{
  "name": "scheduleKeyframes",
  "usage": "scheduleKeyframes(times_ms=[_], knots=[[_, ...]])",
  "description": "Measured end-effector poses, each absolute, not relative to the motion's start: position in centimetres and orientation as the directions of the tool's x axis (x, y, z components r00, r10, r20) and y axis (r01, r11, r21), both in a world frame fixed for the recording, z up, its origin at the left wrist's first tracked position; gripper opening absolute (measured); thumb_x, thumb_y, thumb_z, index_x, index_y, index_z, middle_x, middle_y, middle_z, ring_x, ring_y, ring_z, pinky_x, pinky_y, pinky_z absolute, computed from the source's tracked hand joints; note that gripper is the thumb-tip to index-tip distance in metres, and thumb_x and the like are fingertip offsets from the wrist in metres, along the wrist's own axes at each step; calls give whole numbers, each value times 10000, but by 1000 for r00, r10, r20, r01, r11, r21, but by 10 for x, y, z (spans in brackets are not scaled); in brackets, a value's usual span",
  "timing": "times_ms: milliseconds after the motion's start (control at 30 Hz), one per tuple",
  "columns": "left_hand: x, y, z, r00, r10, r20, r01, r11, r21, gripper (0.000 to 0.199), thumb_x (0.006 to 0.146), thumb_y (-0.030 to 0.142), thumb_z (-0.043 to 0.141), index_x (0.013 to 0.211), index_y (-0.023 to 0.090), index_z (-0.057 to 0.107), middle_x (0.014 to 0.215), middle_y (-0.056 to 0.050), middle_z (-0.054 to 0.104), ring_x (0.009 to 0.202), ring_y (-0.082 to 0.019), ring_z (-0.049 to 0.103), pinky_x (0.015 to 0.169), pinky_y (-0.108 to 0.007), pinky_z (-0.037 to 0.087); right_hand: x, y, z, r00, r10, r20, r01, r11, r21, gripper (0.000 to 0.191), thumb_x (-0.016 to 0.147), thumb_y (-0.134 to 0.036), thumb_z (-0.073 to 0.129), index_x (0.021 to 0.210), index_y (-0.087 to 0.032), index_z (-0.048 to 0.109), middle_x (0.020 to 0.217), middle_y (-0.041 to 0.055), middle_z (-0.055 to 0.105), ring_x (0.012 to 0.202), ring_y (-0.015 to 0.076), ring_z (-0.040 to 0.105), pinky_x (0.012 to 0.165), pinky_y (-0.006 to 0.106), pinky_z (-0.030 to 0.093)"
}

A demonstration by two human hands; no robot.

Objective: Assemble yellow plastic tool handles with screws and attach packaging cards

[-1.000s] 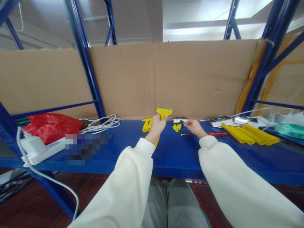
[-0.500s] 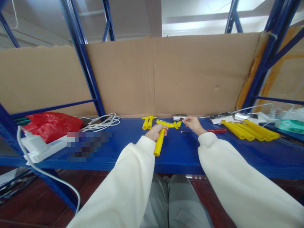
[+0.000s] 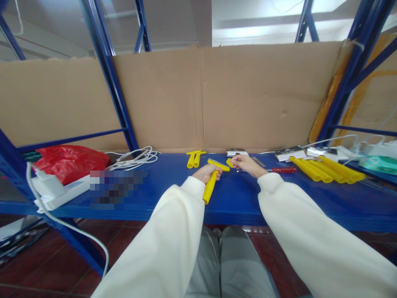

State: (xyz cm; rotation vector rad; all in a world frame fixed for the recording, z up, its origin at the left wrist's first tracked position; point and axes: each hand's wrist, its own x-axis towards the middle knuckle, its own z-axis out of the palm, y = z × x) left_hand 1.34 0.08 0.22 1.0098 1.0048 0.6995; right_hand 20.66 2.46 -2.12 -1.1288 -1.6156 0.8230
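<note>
My left hand (image 3: pixel 207 173) is wrapped around a yellow T-shaped scraper (image 3: pixel 210 188); its wide head points away from me and its round handle slants down towards me. Close to the right end of that head, my right hand (image 3: pixel 243 162) pinches a small yellow piece (image 3: pixel 229 162), its fingertips partly covering it. Just under the right hand lies a screwdriver (image 3: pixel 283 170) with a red handle, its shaft partly hidden. Behind my left hand, two more yellow T-shaped scrapers (image 3: pixel 194 159) lie side by side. A thin grey strip (image 3: pixel 258 162) rests beyond my right wrist.
Several yellow tubular handles (image 3: pixel 322 170) lie at the right beside black-and-white packets (image 3: pixel 290 153). Another small packet (image 3: pixel 237 152) is against the cardboard wall (image 3: pixel 248 95). At the left are a power strip (image 3: pixel 68 193), a red plastic bag (image 3: pixel 74 161) and coiled white cable (image 3: pixel 136 158). Blue posts frame the shelf.
My right hand has moved slightly left and down, to a small yellow piece near the scraper head. The scraper in my left hand has turned slightly. The grey strip has come into sight.
</note>
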Motion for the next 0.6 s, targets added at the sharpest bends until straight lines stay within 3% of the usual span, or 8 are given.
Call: scheduleKeyframes(times_ms=[333,600], knots=[[12,2,2,406,857,-317,-69,375,925,152,824,1,548,802,152,542,569,40,467,423,-52,386,431,-151,295,195,11,-16,-224,923,312,253,364,-896,242,656,-410,707,704,-195,605,620,-30,552,588,110,454,580,257,369],[15,-4,7,401,859,-318,-78,379,922,205,866,-17,422,792,156,503,550,42,449,403,-52,349,409,-154,277,194,11,-14,-194,927,321,252,364,-897,262,663,-427,730,729,-196,625,686,-18,595,685,138,515,657,274,409]])
